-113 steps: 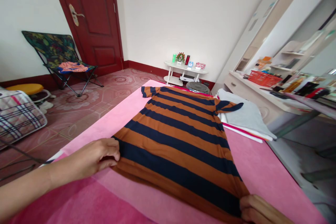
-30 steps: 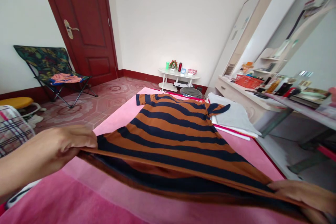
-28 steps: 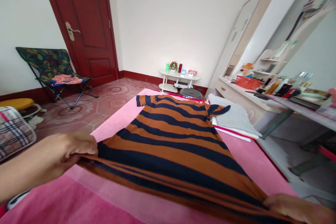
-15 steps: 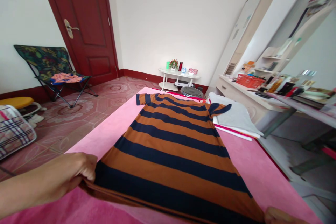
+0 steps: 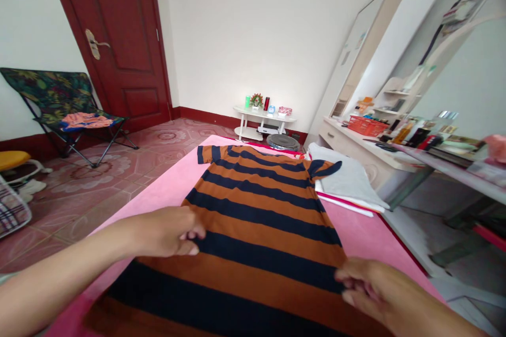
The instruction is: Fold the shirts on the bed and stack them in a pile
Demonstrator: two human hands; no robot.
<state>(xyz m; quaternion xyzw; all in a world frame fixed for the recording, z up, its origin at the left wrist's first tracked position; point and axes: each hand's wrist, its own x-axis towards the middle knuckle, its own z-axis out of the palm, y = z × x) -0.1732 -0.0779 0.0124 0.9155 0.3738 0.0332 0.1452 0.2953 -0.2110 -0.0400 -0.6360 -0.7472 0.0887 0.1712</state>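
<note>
A short-sleeved T-shirt (image 5: 253, 242) with brown and navy stripes lies spread out, its collar end far from me and its hem end near me. My left hand (image 5: 169, 231) is above the shirt's left side, fingers curled, with no cloth visible between them. Over the right side edge is my right hand (image 5: 367, 287), also with curled fingers; no fabric looks pinched or raised there. Under the shirt spreads a pink cover (image 5: 166, 189). The shirt's right sleeve is bunched near a stack of folded clothes (image 5: 343, 174), grey on top.
At the right stands a dressing table (image 5: 356, 142) with a red basket (image 5: 367, 125) and several bottles. A low white table (image 5: 256, 113) is by the far wall. On the left are a folding chair (image 5: 51, 95) with clothing on it and a yellow stool (image 5: 13, 159).
Both hands have let go of the shirt's hem corners and moved forward and inward over its body. The hem end now lies lower. The view has shifted slightly.
</note>
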